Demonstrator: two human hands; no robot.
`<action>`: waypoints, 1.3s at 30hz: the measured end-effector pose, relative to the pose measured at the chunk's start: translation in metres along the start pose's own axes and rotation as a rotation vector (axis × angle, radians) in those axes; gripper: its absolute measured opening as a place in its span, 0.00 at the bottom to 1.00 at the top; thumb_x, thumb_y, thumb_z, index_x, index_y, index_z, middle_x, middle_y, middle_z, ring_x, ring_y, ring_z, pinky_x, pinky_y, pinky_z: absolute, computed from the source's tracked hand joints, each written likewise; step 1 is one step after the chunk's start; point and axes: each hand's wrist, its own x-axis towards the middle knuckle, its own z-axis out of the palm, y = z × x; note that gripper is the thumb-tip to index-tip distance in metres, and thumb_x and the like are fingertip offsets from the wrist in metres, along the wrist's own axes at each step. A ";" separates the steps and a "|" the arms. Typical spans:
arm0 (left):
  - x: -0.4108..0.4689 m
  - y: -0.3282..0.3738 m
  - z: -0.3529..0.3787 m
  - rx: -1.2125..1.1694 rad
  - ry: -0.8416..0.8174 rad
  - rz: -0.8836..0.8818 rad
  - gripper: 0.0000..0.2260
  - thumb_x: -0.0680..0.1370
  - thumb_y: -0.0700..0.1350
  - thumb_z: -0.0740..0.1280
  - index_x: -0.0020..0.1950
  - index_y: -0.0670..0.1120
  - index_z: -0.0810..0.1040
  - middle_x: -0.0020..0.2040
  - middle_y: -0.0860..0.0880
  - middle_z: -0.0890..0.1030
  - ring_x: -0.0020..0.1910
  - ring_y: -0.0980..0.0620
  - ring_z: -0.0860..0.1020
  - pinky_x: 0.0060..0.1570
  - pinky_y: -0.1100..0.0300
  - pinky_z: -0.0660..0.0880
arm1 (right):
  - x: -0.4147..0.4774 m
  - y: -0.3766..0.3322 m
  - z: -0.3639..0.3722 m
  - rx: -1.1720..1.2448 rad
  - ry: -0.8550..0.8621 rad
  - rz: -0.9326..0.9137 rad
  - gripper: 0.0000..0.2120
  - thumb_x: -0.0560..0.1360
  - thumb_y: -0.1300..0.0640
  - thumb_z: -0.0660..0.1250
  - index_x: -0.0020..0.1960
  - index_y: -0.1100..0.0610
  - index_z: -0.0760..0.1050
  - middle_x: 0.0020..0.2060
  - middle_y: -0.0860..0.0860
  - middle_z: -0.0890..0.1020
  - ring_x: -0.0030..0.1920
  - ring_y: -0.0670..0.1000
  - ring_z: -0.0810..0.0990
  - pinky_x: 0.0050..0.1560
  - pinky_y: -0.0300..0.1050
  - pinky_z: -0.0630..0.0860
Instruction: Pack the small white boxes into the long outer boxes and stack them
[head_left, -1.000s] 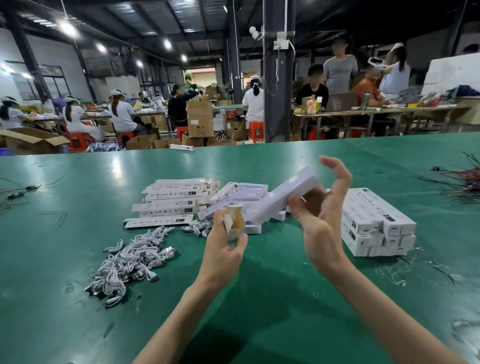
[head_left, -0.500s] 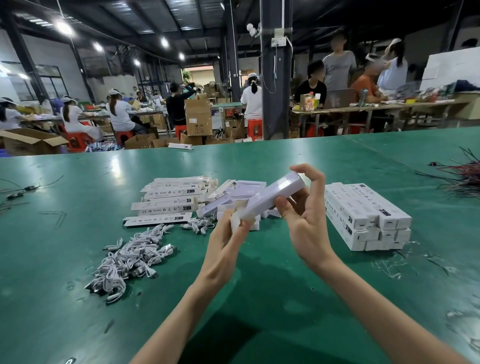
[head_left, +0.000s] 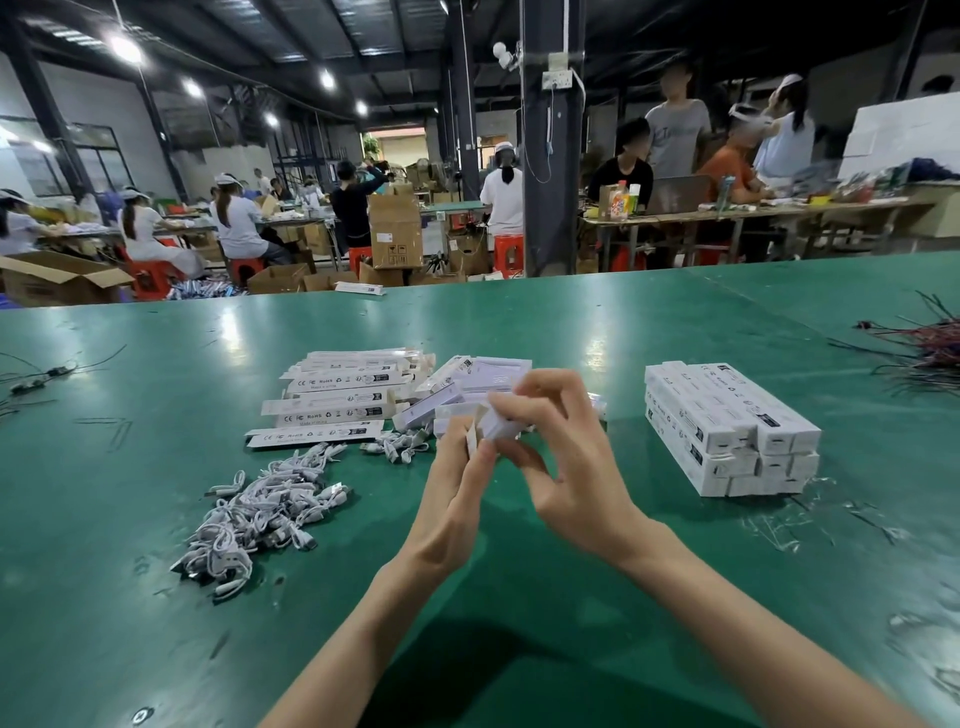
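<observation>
White long cardboard box (head_left: 501, 427), clamped in the right hand (head_left: 571, 467), the left hand (head_left: 452, 483) pinching its end flap: closing it, I'd judge, next onto the stack of white boxes (head_left: 727, 426) right of those fingers.

One left hand (head_left: 452, 499), one right hand (head_left: 571, 467), one long box (head_left: 501, 428), one packed stack (head_left: 727, 415), one cable heap (head_left: 260, 509).

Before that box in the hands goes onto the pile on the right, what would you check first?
1. Grip: the left hand and the right hand both hold the long box. Ok.
2. End flap shut: the fingers hide it. Cannot tell.
3. Something packed inside: hidden. Cannot tell.
4. The stack on the right stands even, with a flat top. Ok.
5. The green table between hands and stack is bare. Ok.
</observation>
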 end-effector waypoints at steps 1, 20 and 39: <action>0.000 -0.001 0.001 -0.013 -0.005 0.004 0.11 0.80 0.59 0.52 0.59 0.63 0.69 0.57 0.63 0.74 0.59 0.64 0.71 0.57 0.71 0.65 | -0.001 0.001 0.001 -0.054 -0.020 0.001 0.20 0.70 0.73 0.67 0.59 0.58 0.74 0.56 0.55 0.69 0.49 0.50 0.72 0.48 0.44 0.75; -0.003 -0.003 0.001 0.053 0.033 0.042 0.14 0.79 0.64 0.49 0.55 0.60 0.68 0.49 0.61 0.73 0.50 0.56 0.71 0.53 0.58 0.68 | -0.008 0.001 0.008 -0.439 -0.141 -0.039 0.12 0.69 0.57 0.67 0.51 0.59 0.79 0.55 0.60 0.74 0.52 0.58 0.75 0.49 0.56 0.72; 0.019 -0.012 -0.010 0.141 0.326 -0.010 0.12 0.79 0.42 0.65 0.54 0.47 0.62 0.43 0.54 0.74 0.39 0.63 0.74 0.39 0.67 0.68 | -0.011 -0.006 0.023 -0.057 0.109 0.044 0.17 0.75 0.64 0.59 0.63 0.55 0.66 0.54 0.54 0.72 0.50 0.54 0.74 0.49 0.57 0.74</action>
